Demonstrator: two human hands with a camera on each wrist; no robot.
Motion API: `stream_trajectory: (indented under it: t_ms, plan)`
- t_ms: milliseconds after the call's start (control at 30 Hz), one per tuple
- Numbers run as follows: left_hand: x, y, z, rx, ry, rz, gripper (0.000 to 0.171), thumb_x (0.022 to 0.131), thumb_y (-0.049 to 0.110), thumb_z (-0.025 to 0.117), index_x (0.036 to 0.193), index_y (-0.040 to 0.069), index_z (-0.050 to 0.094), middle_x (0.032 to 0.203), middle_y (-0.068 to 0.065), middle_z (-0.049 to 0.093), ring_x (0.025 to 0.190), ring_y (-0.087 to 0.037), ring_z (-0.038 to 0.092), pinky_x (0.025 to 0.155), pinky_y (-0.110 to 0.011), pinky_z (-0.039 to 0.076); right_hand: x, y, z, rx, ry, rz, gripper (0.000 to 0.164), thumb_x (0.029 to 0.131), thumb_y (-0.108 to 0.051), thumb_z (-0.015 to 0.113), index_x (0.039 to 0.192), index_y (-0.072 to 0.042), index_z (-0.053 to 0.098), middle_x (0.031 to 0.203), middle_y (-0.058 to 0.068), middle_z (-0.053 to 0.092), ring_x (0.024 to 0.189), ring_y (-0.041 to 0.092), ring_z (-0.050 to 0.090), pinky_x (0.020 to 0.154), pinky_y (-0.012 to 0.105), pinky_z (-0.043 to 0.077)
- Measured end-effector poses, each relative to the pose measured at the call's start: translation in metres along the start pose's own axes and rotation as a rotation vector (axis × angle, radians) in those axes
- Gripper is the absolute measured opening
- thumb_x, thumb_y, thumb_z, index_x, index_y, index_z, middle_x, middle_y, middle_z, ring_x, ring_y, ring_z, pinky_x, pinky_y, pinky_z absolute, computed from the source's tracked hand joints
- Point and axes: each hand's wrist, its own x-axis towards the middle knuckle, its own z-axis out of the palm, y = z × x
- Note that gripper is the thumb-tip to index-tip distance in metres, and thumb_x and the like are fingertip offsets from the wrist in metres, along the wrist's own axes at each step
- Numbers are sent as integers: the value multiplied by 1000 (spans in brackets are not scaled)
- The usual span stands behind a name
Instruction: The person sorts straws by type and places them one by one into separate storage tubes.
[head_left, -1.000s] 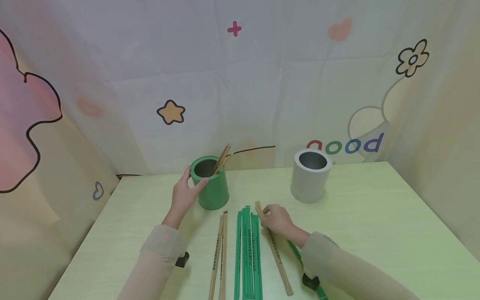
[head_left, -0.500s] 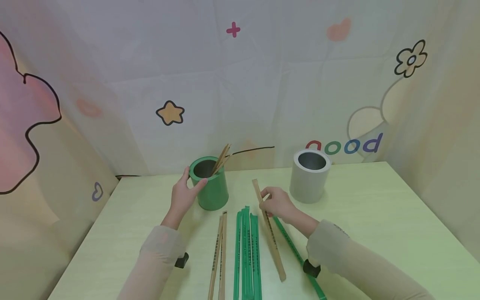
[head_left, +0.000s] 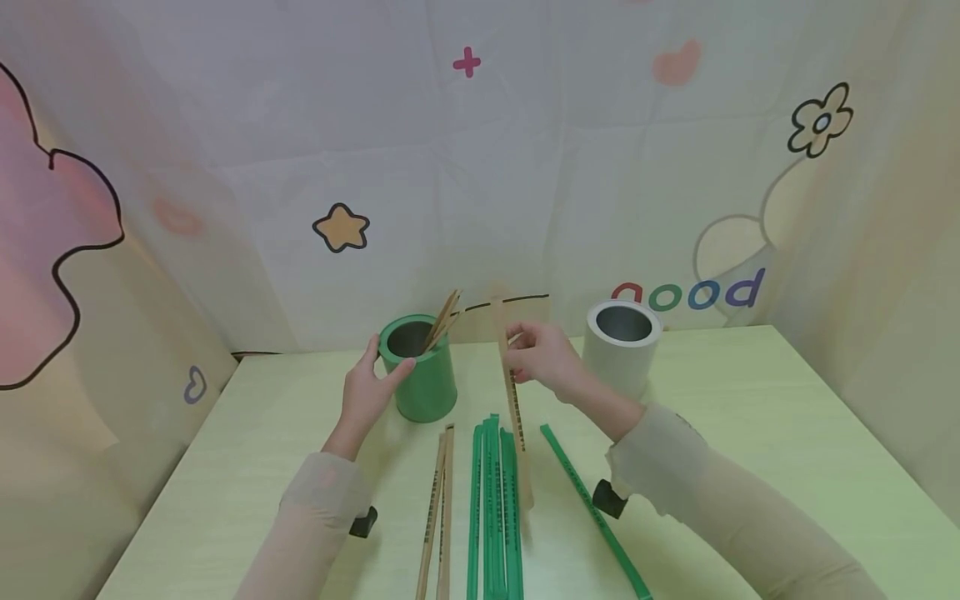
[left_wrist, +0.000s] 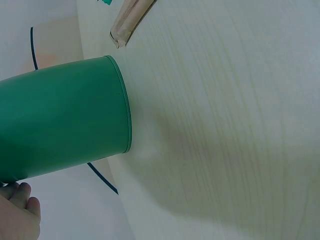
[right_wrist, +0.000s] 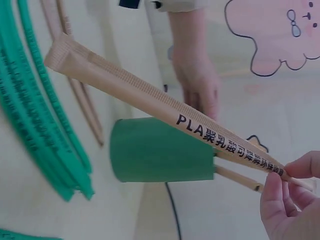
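My left hand grips the upper part of a green cylindrical cup, thumb on the near side and fingers round the left. Several brown paper-wrapped straws lean out over the cup's right rim. Between thumb and fingertips, my right hand pinches one brown paper-wrapped straw near its upper end. That straw is held up off the table, right of the green cup, its printed lettering plain in the right wrist view. In the left wrist view the cup's base stands on the table.
Several green-wrapped straws lie bunched at the table's middle, brown ones to their left. One green straw lies slanted at right. A white cup with a dark inside stands behind the right hand. A printed curtain hangs behind.
My right hand has lifted the brown straw from the table and carried it up, back and slightly left, uncovering the slanted green straw. My left hand has stayed on the green cup.
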Motion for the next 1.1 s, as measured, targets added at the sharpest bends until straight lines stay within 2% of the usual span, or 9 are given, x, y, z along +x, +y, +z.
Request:
stream_trajectory:
  t_ms: [167, 367, 533, 733, 867, 1100]
  plan:
    - [-1, 0, 0, -1, 0, -4, 93, 75, 63, 51, 143, 15, 10, 146, -8, 21, 135, -26, 20, 107, -45, 23, 3, -20, -3, 104, 36, -94, 26, 80, 0, 54, 106, 2, 52, 77, 3, 56, 64, 11, 58, 61, 27, 54]
    - [-1, 1, 1, -2, -2, -2, 92, 76, 62, 51, 143, 15, 10, 146, -9, 22, 134, -27, 20, 107, -45, 23, 9, -30, -6, 267, 150, -142, 26, 82, 1, 55, 107, 5, 49, 79, 0, 57, 67, 8, 60, 62, 23, 53]
    - [-2, 1, 1, -4, 2, 1, 91, 76, 61, 52, 143, 15, 11, 145, -9, 24, 134, -27, 20, 107, -44, 23, 18, -30, -8, 395, 262, -148, 26, 82, 1, 57, 106, 3, 50, 82, 3, 57, 67, 7, 59, 65, 22, 53]
    - [-2, 1, 1, -6, 2, 9, 90, 77, 59, 53, 143, 13, 11, 145, -11, 24, 134, -28, 21, 107, -45, 23, 29, -26, -4, 524, 413, -126, 19, 80, 2, 60, 96, -5, 53, 80, 4, 57, 67, 7, 59, 63, 19, 52]
    - [-2, 1, 1, -6, 2, 8, 91, 77, 59, 53, 143, 13, 11, 145, -11, 25, 134, -28, 21, 107, -45, 23, 35, -23, 1, 584, 503, -159, 19, 78, 6, 60, 89, -7, 53, 80, 6, 58, 64, 6, 58, 61, 18, 52]
    - [-2, 2, 0, -5, 6, 2, 91, 77, 59, 53, 143, 14, 11, 145, -10, 25, 134, -27, 22, 107, -45, 24, 46, -13, 12, 598, 560, -213, 17, 78, 6, 59, 85, -8, 51, 70, -3, 53, 63, 5, 56, 62, 18, 51]
